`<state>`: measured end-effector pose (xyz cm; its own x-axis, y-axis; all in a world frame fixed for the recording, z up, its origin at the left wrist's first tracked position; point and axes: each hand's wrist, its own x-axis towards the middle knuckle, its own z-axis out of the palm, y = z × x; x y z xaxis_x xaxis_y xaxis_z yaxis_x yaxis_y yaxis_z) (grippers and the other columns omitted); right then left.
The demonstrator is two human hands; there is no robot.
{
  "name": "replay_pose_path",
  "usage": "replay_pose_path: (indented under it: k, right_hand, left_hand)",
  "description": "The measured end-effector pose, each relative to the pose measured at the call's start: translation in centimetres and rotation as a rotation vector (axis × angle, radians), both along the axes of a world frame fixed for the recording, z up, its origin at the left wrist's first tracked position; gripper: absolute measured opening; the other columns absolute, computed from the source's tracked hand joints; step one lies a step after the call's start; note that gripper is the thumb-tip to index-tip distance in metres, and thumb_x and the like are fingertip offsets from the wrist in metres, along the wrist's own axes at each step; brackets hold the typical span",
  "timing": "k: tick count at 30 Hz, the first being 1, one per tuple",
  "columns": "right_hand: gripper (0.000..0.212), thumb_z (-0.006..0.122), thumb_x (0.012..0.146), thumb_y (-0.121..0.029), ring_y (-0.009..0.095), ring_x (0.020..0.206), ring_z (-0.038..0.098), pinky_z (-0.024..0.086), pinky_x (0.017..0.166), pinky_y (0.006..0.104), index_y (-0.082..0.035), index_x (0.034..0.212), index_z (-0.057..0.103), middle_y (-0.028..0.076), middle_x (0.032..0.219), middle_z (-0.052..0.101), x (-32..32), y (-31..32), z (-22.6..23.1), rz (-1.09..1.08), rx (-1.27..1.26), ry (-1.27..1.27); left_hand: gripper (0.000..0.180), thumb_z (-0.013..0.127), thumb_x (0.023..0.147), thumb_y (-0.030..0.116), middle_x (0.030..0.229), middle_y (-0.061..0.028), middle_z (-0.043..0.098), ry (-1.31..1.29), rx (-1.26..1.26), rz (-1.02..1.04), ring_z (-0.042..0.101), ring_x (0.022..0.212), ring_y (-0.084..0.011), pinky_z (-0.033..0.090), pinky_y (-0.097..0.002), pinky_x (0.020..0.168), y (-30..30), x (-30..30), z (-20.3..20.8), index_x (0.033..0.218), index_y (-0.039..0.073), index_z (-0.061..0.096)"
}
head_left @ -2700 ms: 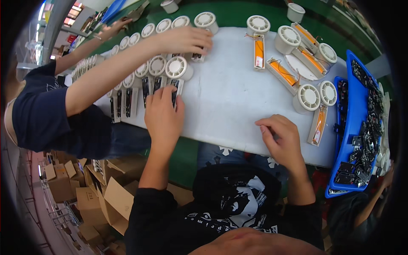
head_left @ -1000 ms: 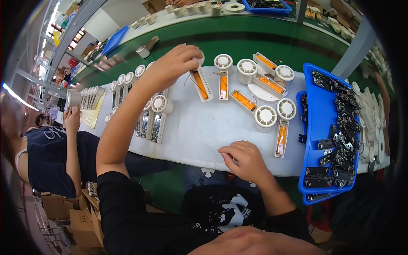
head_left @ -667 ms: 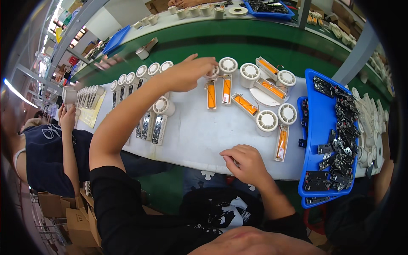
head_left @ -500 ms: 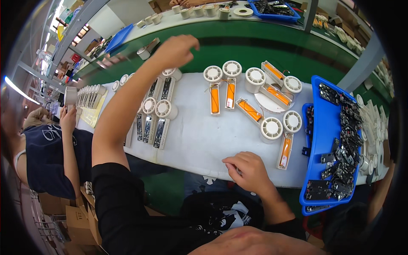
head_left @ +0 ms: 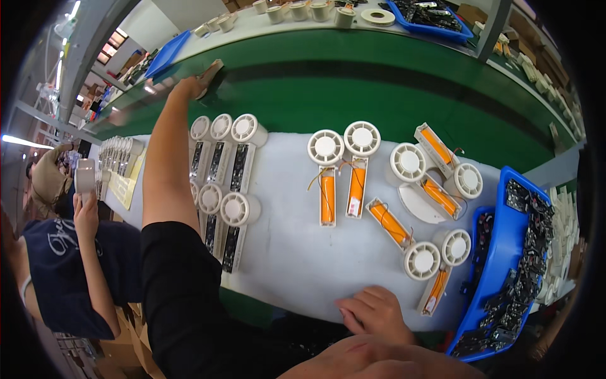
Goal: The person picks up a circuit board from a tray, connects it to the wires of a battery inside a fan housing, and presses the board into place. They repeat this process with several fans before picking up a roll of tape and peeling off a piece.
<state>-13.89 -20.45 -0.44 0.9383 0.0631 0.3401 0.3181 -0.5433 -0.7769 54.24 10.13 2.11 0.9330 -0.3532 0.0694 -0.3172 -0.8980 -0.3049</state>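
Note:
My left hand (head_left: 185, 88) reaches far out over the green belt and closes on a white unit (head_left: 209, 74). The unit's long narrow housing sticks out beyond the fingers, and its round head is hidden. By the table's near edge rests my right hand (head_left: 377, 313), its fingers curled; what they hold, if anything, is hidden. Beside my left forearm stand rows of white units with round slotted heads and dark circuit boards (head_left: 240, 167). Farther right lie several similar units with orange batteries (head_left: 327, 197) and thin wires in their open housings.
A blue tray (head_left: 499, 252) of black circuit boards stands at the right. A white disc (head_left: 420, 203) lies under one unit. Across the green belt (head_left: 303, 88) are white cups (head_left: 298, 11) and another blue tray (head_left: 435, 28). A co-worker (head_left: 76, 271) sits at the left, holding a white unit.
My left hand has moved left and down onto the unit on the belt. The view has shifted, so the table appears lower. My right hand stays near the table's edge.

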Motion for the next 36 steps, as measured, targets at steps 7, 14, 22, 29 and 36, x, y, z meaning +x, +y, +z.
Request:
replay_pose_path:
  k: [7, 14, 22, 29, 36]
  right_hand:
    - [0.019, 0.078, 0.079, -0.007, 0.022, 0.065, 0.059, 0.049, 0.061, 0.034, -0.008, 0.098, 0.073, 0.003, 0.073, 0.059, 0.6, -0.4, -0.7, 0.035, -0.012, 0.076]
    - [0.018, 0.077, 0.08, -0.008, 0.024, 0.066, 0.06, 0.051, 0.061, 0.0356, -0.008, 0.098, 0.073, 0.005, 0.075, 0.06, 0.7, -0.1, -0.3, 0.0, -0.046, 0.092]
    - [0.012, 0.075, 0.082, -0.003, 0.029, 0.066, 0.062, 0.049, 0.06, 0.0392, -0.006, 0.094, 0.072, 0.009, 0.073, 0.064, 0.3, 0.9, -0.6, -0.101, -0.002, -0.029]
    - [0.007, 0.071, 0.088, -0.006, 0.031, 0.07, 0.064, 0.051, 0.064, 0.0406, -0.005, 0.095, 0.072, 0.011, 0.077, 0.067, -0.5, 0.7, -1.0, -0.11, 0.045, -0.061]
    - [0.006, 0.07, 0.09, -0.008, 0.032, 0.075, 0.067, 0.053, 0.068, 0.0414, -0.005, 0.095, 0.072, 0.012, 0.082, 0.071, -0.8, 1.0, -1.7, -0.093, 0.06, -0.123]
  left_hand:
    - [0.065, 0.067, 0.088, 0.057, 0.13, -0.0266, 0.067, 0.136, -0.148, 0.154, 0.059, 0.129, -0.0429, 0.045, -0.0444, 0.111, 1.7, 3.5, -2.8, 0.123, 0.003, 0.072]
    - [0.065, 0.069, 0.084, 0.057, 0.126, -0.0255, 0.069, 0.221, -0.234, 0.399, 0.065, 0.12, -0.04, 0.052, -0.0437, 0.101, -0.7, 0.4, -0.9, 0.121, 0.003, 0.073]
    - [0.056, 0.076, 0.077, 0.027, 0.121, -0.0211, 0.066, -0.138, -0.454, -0.512, 0.066, 0.11, -0.0408, 0.053, -0.045, 0.094, -10.4, -11.4, 8.9, 0.127, 0.006, 0.062]
    - [0.039, 0.063, 0.08, -0.01, 0.125, -0.0148, 0.06, 0.048, -0.153, -1.192, 0.063, 0.108, -0.0351, 0.053, -0.0401, 0.094, -17.7, -27.2, 14.5, 0.113, 0.011, 0.059]
    - [0.041, 0.062, 0.084, -0.009, 0.132, -0.0133, 0.057, 0.104, 0.249, -1.369, 0.056, 0.125, -0.0338, 0.053, -0.0387, 0.1, -15.6, -32.8, 12.2, 0.118, 0.013, 0.058]
